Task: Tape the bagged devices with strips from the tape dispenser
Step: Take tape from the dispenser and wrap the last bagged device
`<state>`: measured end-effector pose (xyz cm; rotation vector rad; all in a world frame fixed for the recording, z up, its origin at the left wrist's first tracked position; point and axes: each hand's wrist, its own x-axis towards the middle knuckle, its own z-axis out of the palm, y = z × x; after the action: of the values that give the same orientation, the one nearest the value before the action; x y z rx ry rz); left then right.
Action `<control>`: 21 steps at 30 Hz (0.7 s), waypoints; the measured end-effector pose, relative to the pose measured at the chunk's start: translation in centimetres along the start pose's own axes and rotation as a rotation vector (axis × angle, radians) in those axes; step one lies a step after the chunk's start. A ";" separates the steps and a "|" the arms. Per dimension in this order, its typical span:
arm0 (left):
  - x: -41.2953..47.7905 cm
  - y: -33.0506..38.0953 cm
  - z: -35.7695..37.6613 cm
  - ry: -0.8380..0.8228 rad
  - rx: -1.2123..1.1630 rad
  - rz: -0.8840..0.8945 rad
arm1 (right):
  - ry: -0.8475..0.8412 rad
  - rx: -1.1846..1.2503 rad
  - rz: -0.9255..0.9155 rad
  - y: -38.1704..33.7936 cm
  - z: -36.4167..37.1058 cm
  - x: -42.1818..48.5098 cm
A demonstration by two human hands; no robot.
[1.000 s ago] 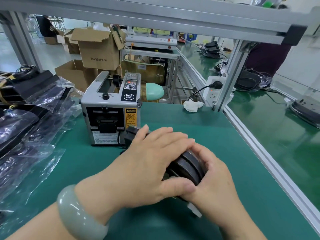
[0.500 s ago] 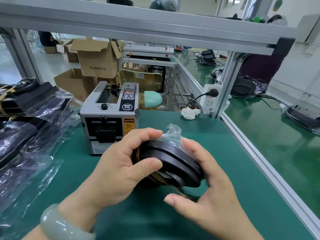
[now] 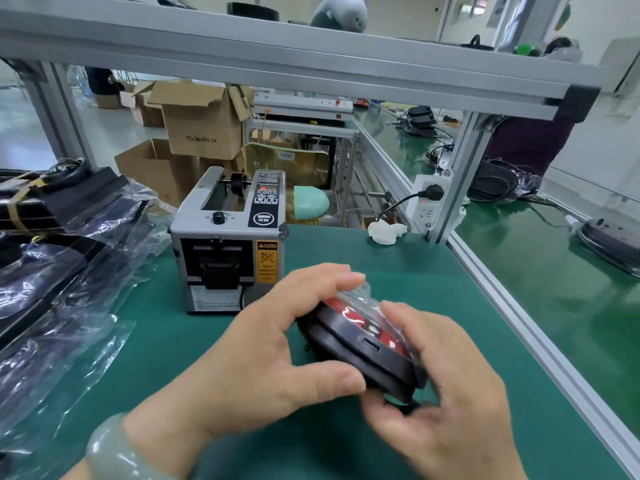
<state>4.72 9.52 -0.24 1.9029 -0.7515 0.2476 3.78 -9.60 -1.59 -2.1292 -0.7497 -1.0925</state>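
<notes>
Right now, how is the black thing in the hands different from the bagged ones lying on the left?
The device is held tilted by the left hand and right hand; the pile lies on the mat. The device's bag is bunched tight around it; the pile's bags spread loose. The device shows red; the pile looks mostly dark. Both are black things in clear plastic.

Tape dispenser (image 3: 228, 244) behind held bagged device (image 3: 363, 344), bagged devices (image 3: 52, 271) left

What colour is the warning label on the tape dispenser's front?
The warning label is orange-yellow with black print, seen in the head view.
</notes>
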 end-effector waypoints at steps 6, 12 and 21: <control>-0.1 -2.1 -1.4 0.567 -0.320 -0.479 | 0.100 -0.191 -0.017 0.6 0.9 -0.4; 0.6 -5.1 -5.3 0.935 -0.473 -0.936 | 0.068 -0.074 0.109 1.1 2.6 -1.4; 3.2 -5.5 -6.7 0.884 -0.555 -1.019 | 0.084 -0.059 0.077 1.2 2.8 -1.7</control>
<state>11.59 15.65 0.19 1.2287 0.6907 0.1696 5.19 -8.61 -4.61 -2.1280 -0.5988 -1.1680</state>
